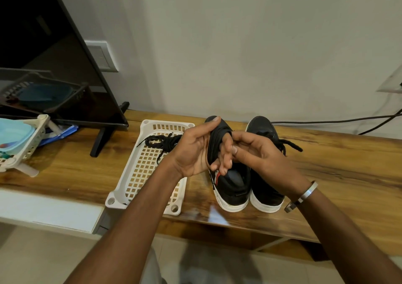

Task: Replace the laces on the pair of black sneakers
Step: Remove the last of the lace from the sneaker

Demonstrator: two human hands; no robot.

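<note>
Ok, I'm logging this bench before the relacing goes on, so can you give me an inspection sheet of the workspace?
Surface: wooden bench top, grained, against a pale wall.
Job's things: pair of black white-soled sneakers side by side; black lace wound round the left hand; loose black lace in the white plastic lattice tray.
Clutter: second white basket holding a pale blue container, at left.
Grips: left hand wrapped in lace; right hand pinches it.
Cables: black cable along the wall.
Surroundings: black television; wall switch plate.
</note>
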